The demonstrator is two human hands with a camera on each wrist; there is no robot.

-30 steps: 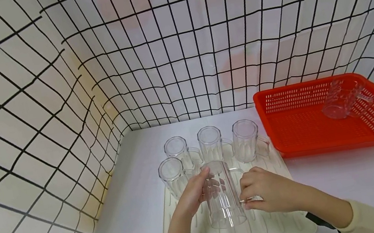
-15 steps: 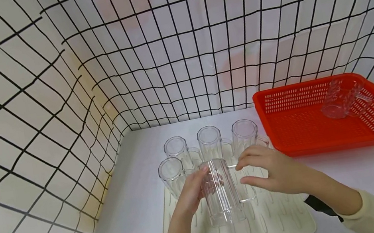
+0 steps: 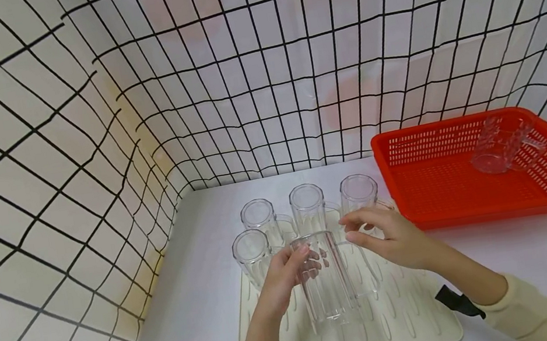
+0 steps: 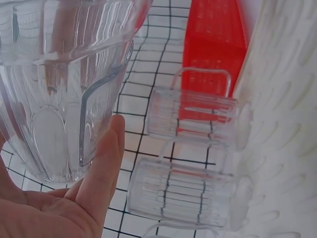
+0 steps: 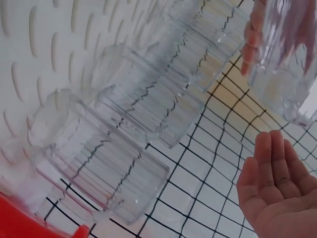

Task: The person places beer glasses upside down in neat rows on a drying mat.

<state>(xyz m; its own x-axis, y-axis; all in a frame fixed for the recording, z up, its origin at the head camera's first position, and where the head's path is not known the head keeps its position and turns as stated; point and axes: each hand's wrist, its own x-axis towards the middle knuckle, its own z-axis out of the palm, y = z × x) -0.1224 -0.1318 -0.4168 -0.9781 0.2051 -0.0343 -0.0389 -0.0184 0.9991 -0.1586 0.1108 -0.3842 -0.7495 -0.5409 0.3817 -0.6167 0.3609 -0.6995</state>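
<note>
My left hand grips a clear plastic-looking mug near its upper end, thumb across the side. Tilted, the mug hangs over a cream ribbed mat with its handle to the right. In the left wrist view the mug fills the upper left, and fingers wrap behind it. My right hand is just right of the mug, above its handle, fingers spread from the thumb. The right wrist view shows that hand palm up with nothing in it, below the held mug.
Several matching mugs, such as the back middle mug and the left front mug, stand at the mat's back and left. To the right is a red perforated basket with one mug lying inside. Black wire grid walls the table.
My right hand has let go of the mug's handle and moved up and away from it. My left hand keeps its grip, and the mug has turned slightly.
</note>
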